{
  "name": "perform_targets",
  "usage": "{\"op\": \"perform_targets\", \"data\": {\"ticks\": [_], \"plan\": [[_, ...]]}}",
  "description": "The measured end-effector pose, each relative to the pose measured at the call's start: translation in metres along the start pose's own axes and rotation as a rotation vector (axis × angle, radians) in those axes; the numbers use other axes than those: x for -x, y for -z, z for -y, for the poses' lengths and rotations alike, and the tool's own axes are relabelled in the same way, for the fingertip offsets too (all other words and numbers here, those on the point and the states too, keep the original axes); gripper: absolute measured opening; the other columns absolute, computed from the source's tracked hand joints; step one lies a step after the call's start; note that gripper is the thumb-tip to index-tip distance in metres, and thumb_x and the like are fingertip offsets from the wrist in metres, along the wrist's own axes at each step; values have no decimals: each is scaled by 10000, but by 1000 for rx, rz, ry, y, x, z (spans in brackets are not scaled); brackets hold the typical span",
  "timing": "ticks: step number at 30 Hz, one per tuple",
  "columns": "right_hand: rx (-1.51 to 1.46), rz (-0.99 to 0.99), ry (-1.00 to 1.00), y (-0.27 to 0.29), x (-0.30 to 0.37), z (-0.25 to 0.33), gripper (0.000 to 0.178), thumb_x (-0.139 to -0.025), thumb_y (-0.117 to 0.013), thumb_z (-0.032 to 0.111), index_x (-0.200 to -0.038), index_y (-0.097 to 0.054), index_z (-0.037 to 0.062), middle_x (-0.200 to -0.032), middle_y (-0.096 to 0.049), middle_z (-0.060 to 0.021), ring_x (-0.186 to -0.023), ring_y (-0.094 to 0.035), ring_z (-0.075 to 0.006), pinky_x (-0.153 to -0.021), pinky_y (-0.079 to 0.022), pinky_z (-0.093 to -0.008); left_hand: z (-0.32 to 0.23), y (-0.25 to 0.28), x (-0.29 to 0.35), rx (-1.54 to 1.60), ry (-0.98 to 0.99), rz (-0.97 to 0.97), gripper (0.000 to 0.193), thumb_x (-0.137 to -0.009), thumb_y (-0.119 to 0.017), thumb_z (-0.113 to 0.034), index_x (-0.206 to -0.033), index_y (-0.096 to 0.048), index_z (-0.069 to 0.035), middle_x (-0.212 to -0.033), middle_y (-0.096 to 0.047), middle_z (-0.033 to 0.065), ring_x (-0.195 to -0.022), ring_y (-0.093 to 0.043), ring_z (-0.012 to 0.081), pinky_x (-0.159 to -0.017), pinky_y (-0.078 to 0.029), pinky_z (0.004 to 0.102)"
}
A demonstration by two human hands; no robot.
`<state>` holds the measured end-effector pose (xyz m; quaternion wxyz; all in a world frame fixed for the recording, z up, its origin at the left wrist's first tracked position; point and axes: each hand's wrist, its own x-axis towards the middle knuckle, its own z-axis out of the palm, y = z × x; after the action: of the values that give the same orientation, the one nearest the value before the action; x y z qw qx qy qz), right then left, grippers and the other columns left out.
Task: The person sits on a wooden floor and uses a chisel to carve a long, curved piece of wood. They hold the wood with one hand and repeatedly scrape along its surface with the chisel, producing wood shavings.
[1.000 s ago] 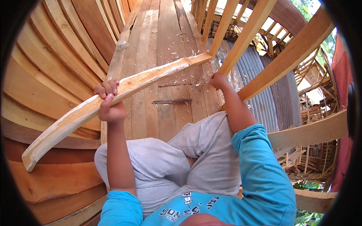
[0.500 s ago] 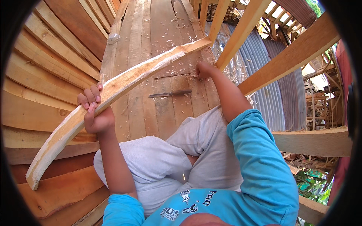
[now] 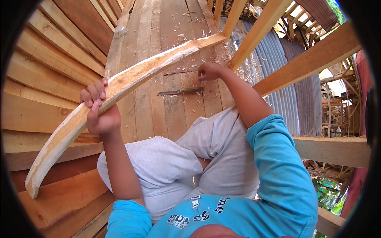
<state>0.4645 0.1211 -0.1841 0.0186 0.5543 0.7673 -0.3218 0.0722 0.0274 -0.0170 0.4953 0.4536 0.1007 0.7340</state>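
Already the long curved plank (image 3: 119,93) looked partly shaved; the left hand (image 3: 99,109) gripped it, while the right hand (image 3: 210,72), curled and empty, hovered above the knife (image 3: 180,91).

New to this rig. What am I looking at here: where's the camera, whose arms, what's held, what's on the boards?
There is no machine here: a person works with two bare hands. The one picture comes from a wide fisheye camera worn on the person's head, looking down, so straight edges bend near the rim and the forearms come in from the lower edge. The blue sleeves and grey shorts are the person's own.

The left hand grips a long curved plank, pale and roughly cut, which runs from lower left up to upper right. The right hand is closed just below the plank's upper part; whether it holds something cannot be told.

The person sits on a plank floor strewn with wood shavings. A knife-like blade lies flat on it, between the hands and touched by neither. Wooden beams cross on the right.
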Motion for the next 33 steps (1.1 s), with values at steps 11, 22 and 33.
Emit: {"op": "perform_targets", "data": {"ticks": [11, 22, 33], "plan": [[371, -164, -202, -19, -2, 24, 262, -721, -792, 197, -934, -718, 65, -971, -706, -164, -899, -674, -356, -752, -541, -433, -2, -4, -1, -13, -22, -8, 239, -689, -567, -111, -794, -360, -167, -731, -363, -1, -784, -413, 155, -1036, -316, 427], [206, 218, -246, 19, 49, 13, 316, -609, -892, 208, -857, -763, 59, -842, -733, -108, -773, -694, -275, -674, -547, -394, -6, 3, 1, -11, -20, -15, 248, -681, -564, -86, -803, -362, -162, -732, -384, 8, -796, -435, 167, -1037, -327, 430], [84, 65, -312, 20, 56, 15, 292, -614, -867, 106, -799, -651, 38, -731, -684, -128, -654, -695, -261, -565, -552, -409, -3, 6, 0, 9, -49, 23, 251, -683, -567, -78, -814, -369, -159, -748, -395, 15, -806, -446, 174, -1031, -339, 434]]}}
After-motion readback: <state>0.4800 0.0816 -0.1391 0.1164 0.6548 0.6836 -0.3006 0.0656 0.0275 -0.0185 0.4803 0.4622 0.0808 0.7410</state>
